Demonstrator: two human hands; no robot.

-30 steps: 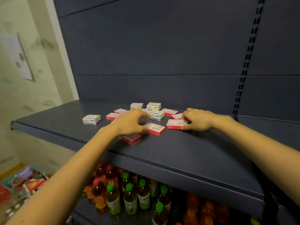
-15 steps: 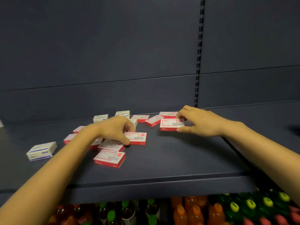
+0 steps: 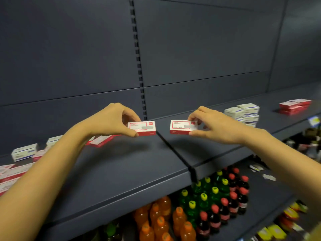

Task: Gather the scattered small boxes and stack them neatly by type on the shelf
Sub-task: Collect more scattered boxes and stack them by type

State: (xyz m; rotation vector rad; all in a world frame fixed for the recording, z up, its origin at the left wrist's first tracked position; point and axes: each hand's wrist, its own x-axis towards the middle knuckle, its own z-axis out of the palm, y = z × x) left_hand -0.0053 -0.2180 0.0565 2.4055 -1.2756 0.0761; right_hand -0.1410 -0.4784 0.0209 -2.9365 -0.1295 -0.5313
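Observation:
My left hand (image 3: 111, 119) grips a red-and-white box (image 3: 142, 128) and holds it above the dark shelf (image 3: 121, 164). A second red-and-white box (image 3: 182, 126) is pinched in my right hand (image 3: 213, 126), just past the shelf seam. Both boxes are lifted off the surface. Behind my left arm lie scattered boxes: a white-and-blue box (image 3: 24, 151) and several red ones (image 3: 102, 140). To the right stands a stack of white-and-blue boxes (image 3: 245, 113), and farther right a low stack of red boxes (image 3: 295, 105).
The shelf has a seam and a divider (image 3: 175, 152) between two sections. Below it stand bottles: orange (image 3: 161, 221), green (image 3: 203, 197) and dark ones with red caps (image 3: 232, 197). A dark back panel with a slotted upright (image 3: 138, 66) rises behind.
Both hands have picked red-and-white boxes up off the shelf and carried them right. The view has swung right, bringing the sorted stacks into sight.

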